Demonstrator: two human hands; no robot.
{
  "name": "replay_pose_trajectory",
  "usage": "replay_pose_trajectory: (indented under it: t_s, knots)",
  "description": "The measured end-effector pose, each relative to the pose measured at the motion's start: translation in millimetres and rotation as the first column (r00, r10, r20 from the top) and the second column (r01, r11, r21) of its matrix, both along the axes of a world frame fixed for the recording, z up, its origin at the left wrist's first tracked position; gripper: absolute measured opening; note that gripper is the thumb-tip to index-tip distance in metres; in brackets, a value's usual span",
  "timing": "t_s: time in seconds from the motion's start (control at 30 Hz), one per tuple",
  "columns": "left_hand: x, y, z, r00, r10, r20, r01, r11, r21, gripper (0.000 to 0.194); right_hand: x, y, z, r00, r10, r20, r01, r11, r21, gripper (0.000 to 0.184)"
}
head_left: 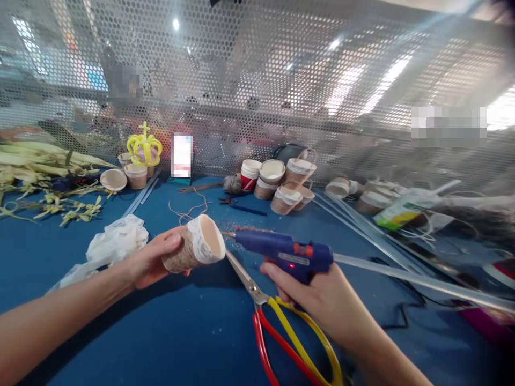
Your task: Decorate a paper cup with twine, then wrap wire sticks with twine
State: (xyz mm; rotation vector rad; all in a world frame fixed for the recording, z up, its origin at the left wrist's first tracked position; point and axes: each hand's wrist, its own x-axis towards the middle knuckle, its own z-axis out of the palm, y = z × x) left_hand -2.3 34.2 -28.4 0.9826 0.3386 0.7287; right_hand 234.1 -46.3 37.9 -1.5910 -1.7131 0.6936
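My left hand (155,257) is wrapped round a paper cup (183,254) covered in brown twine, with white lace along its rim. The cup lies tilted, its mouth turned to the right. In my right hand (314,289) is a blue glue gun (277,249), a red light glowing on its side and a long clear glue stick (402,281) running out of its back. The nozzle points left, close to the lace rim; whether it touches cannot be told. Beneath the gun lie scissors (253,292) with one red and one yellow handle. White lace (116,238) is bunched behind my left forearm.
Several twine-wrapped cups (285,198) stand at the back by a grey yarn ball (232,184). A phone (182,155) and a yellow crown (145,147) are farther left, near dried husks (44,161). Clear glue sticks (370,236) and a cable lie right. Perforated metal (241,69) rises behind.
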Motion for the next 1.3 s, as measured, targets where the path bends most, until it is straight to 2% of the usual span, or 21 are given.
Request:
replay_pose_trajectory:
  t_s: [0.2, 0.43, 0.73, 1.1, 1.3]
  knots:
    - [-5, 2, 7.0, 0.993, 0.092, -0.074, -0.091, 0.996, 0.020, 0.041, 7, 6, -14.0, 0.992, 0.004, 0.128, -0.023, 0.988, 0.150, 0.015]
    - [-5, 2, 8.6, 0.992, 0.104, -0.068, -0.103, 0.994, 0.019, 0.051, 3, 1, -20.9, 0.982, -0.038, 0.187, -0.021, 0.953, 0.303, 0.017]
    - [-5, 2, 5.6, 0.994, 0.105, -0.041, -0.104, 0.994, 0.017, 0.046, -1, 6, -19.9, 0.998, -0.027, 0.062, 0.014, 0.980, 0.198, 0.015]
    - [-6, 2, 6.5, 0.994, 0.089, -0.059, -0.087, 0.996, 0.034, 0.044, 5, 6, -24.5, 0.998, -0.032, 0.056, 0.024, 0.990, 0.138, 0.014]
    - [-4, 0, 8.7, 0.992, 0.098, -0.074, -0.096, 0.995, 0.024, 0.045, 13, -3, -23.6, 0.992, -0.005, 0.129, -0.018, 0.984, 0.179, 0.020]
